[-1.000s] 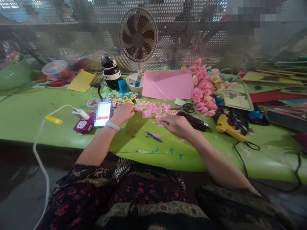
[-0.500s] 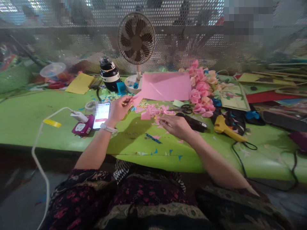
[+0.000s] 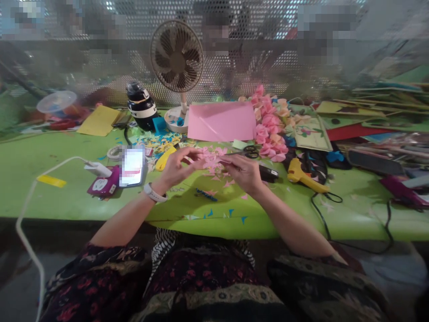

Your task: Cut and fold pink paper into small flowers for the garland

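Observation:
My left hand is over the green table, fingers curved and thumb tip close to the fingers, at the left edge of a small piece of pink paper. My right hand pinches the right side of this same piece. Pink paper scraps lie behind and under the fingers, so the piece's exact outline is hard to make out. A large pink sheet lies just beyond the hands. Black-handled scissors and a black object are beside my right hand; a yellow object is by my left.
A fan and black bottle stand at the back. Pink paper flowers are piled right of the sheet. A yellow glue gun with its cord lies at right. At left are a phone and purple box.
My left hand has brought its pink paper down and right, away from the large sheet. My right hand has turned inward, and both hands now meet at the paper. The camera view has shifted slightly.

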Motion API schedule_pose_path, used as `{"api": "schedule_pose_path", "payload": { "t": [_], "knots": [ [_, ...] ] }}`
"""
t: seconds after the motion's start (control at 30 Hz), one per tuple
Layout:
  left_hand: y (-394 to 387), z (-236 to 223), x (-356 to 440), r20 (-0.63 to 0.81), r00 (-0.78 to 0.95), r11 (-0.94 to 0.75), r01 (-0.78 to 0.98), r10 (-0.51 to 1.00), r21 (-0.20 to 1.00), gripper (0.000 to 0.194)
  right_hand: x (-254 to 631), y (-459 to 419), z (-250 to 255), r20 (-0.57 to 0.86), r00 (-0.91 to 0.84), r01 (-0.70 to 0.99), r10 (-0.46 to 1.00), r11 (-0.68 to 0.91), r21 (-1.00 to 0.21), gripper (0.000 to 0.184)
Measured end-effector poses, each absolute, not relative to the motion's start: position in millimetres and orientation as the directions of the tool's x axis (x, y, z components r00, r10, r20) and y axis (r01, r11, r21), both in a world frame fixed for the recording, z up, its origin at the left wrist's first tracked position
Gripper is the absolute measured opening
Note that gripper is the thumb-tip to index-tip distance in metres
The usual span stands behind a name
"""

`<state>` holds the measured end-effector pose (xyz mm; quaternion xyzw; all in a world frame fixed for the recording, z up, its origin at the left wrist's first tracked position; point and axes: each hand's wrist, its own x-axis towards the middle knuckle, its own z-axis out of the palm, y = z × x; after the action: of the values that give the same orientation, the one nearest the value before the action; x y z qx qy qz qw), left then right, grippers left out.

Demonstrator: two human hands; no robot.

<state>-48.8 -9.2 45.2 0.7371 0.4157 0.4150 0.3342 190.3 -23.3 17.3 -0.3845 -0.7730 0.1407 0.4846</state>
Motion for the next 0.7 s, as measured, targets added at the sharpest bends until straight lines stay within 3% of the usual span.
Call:
{"api": "schedule_pose_path", "payload": {
  "t": [0.07, 0.13, 0.2, 0.3, 0.47, 0.57, 0.7],
  "knots": [
    [-7, 46, -48, 0.172, 0.283, -0.243, 0.241, 0.944, 0.94, 0.051, 192, -23, 18, 0.686, -0.196, 0.469, 0.701, 0.681, -0.561, 0.027],
    [-3, 44, -45, -0.012, 0.404, -0.034, 0.107, 0.915, 0.994, 0.065, 193, -23, 18, 0.7, -0.217, 0.486, 0.68, 0.697, -0.527, 0.029],
    [-1, 39, -38, -0.077, 0.498, 0.101, -0.021, 0.864, 0.995, 0.059, 194, -23, 17, 0.702, -0.28, 0.485, 0.655, 0.727, -0.485, 0.031],
    [2, 28, -26, -0.039, 0.414, 0.109, -0.148, 0.909, 0.983, 0.033, 195, -23, 16, 0.697, -0.356, 0.492, 0.623, 0.758, -0.427, 0.036],
    [3, 15, -20, -0.095, 0.358, 0.171, -0.187, 0.929, 0.967, 0.016, 199, -16, 13, 0.651, -0.396, 0.541, 0.648, 0.737, -0.405, 0.036],
    [3, 12, -22, -0.098, 0.324, 0.175, -0.219, 0.941, 0.96, 0.011, 198, -13, 10, 0.636, -0.446, 0.464, 0.629, 0.771, -0.437, 0.028],
    [0, 11, -23, -0.078, 0.334, 0.142, -0.173, 0.94, 0.975, 0.017, 194, -14, 7, 0.591, -0.433, 0.388, 0.68, 0.733, -0.559, 0.028]
  ]
}}
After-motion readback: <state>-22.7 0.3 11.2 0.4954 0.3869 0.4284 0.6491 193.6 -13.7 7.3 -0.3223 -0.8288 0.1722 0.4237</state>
